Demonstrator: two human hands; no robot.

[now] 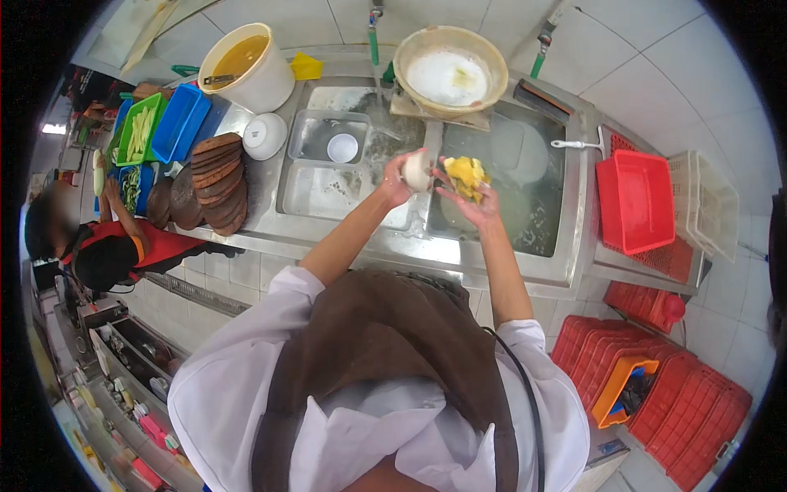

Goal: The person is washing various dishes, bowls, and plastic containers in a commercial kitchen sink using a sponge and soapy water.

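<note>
My left hand (396, 181) grips a small off-white bowl or cup (417, 171) above the divider between two steel sink basins. Close beside it, my right hand (476, 200) holds a crumpled yellow sponge or cloth (466, 175). Beneath my right hand is the right basin (535, 227), filled with cloudy water; large round shapes lie under the surface. In the left basin are two clear rectangular containers (313, 190), one with a small white bowl (342, 148) in it. Water runs from a tap with a green hose end (374, 46).
A basin of suds (452, 74) rests on a board behind the sink. Left stand a white bucket (276, 80), a white bowl (265, 136), stacked brown round plates or boards (220, 184) and a co-worker (117, 246). Right are a red tub (639, 203) and red crates (670, 406).
</note>
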